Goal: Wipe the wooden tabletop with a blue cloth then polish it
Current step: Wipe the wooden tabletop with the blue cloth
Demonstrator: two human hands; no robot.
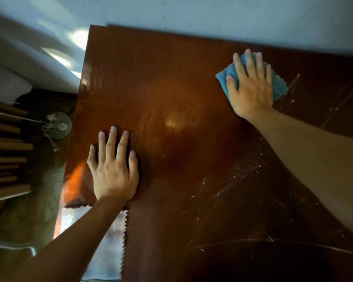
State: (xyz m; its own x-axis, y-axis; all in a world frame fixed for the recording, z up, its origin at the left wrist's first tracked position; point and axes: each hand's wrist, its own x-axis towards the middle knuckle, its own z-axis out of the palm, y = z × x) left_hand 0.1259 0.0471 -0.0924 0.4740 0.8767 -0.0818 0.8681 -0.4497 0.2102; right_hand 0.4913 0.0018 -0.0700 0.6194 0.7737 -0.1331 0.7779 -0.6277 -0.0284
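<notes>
Cloth: we see the blue cloth point(277, 86) flat on the wooden tabletop point(171, 102), at its far right part near the wall; its long axis seems to run from the near right corner to the far left, though most of it is covered.
Right grip: our right hand point(251, 86) presses flat on the cloth, fingers straight and spread, pointing toward the wall; nothing is clenched.
Left grip: our left hand point(113, 165) lies released on bare wood, fingers spread, well apart from the cloth.
Nearby: a pale cloth with a zigzag edge point(110, 241) lies under the left wrist and forearm.
Surface: glossy brown wood; white streaks point(222, 192) sit nearer us than the right hand.
Room: a pale wall point(212, 15) lies beyond the right fingertips; left of the left hand stand wooden slats point(6, 159) and a round fan point(58, 125) on the floor.
</notes>
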